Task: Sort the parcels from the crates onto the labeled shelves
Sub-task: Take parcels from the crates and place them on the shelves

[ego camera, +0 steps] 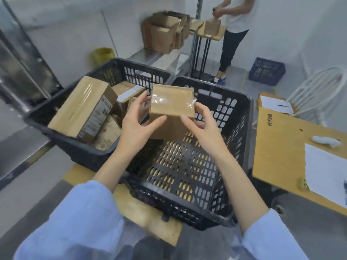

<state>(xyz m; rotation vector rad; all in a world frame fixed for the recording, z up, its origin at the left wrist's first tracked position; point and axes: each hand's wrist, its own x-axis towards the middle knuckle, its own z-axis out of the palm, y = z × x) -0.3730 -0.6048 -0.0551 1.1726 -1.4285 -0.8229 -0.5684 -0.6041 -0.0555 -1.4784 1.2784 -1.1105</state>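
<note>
a small taped cardboard parcel point(171, 102) is held up between both hands. its left side is gripped by the left hand point(139, 126), with the thumb laid on the near face and the fingers curled round the far left edge. its right side is gripped by the right hand point(202, 126) in the same way, the thumb on the near face and the fingertips at the taped top corner. the parcel is kept in the air, tilted a little, above the far left part of the right black crate point(242, 128), whose slotted floor is seen beneath it.

just beside it, touching rim to rim, the left black crate point(120, 66) is filled with more parcels: a long taped box point(82, 107) is propped at a slant on smaller ones, and a labelled box point(129, 91) is lodged behind it. both crates are set on a wooden board point(142, 209). to the right a wooden table point(277, 147) is seen with a sheet of paper point(324, 171) on it. further back a blue crate point(266, 71), a white chair point(317, 91), stacked cartons point(163, 32) and a second person point(232, 34) are seen.
</note>
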